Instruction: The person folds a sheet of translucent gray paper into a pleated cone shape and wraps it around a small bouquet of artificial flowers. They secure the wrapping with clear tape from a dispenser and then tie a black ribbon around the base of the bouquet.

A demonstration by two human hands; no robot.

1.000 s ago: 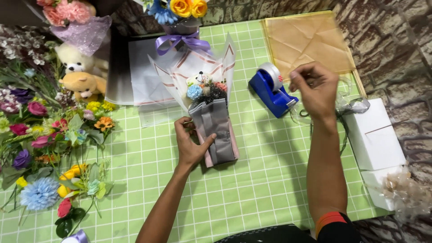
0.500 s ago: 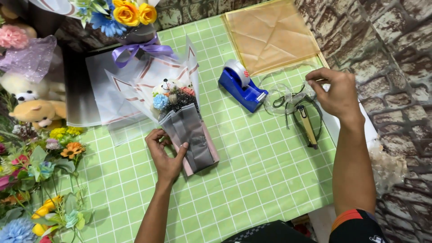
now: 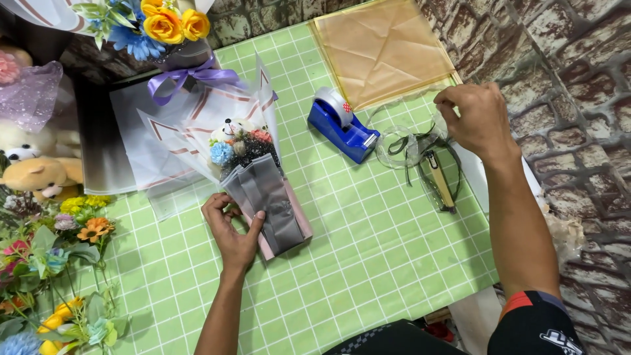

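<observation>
A small bouquet (image 3: 240,141) with a toy bear and blue and red flowers lies on the green checked table cover (image 3: 368,250), wrapped in clear and white paper. Its stem end is folded in grey paper (image 3: 273,204) over pink. My left hand (image 3: 233,236) presses on the lower left of that grey wrap, thumb on top. My right hand (image 3: 473,118) hovers at the far right with fingers pinched on a thin strip of clear tape (image 3: 401,141) that loops down onto the table. A blue tape dispenser (image 3: 345,128) stands between the two hands.
A tool with a tan handle (image 3: 437,177) lies under my right hand among dark ribbon. A tan sheet (image 3: 384,49) lies at the back. A yellow-rose bouquet (image 3: 167,23) with a purple bow, plush toys (image 3: 33,171) and loose artificial flowers (image 3: 59,263) crowd the left side.
My right hand has drawn away from the tape dispenser toward the right edge, pinched shut. My left hand has stayed on the grey wrap. The view has shifted left and closer.
</observation>
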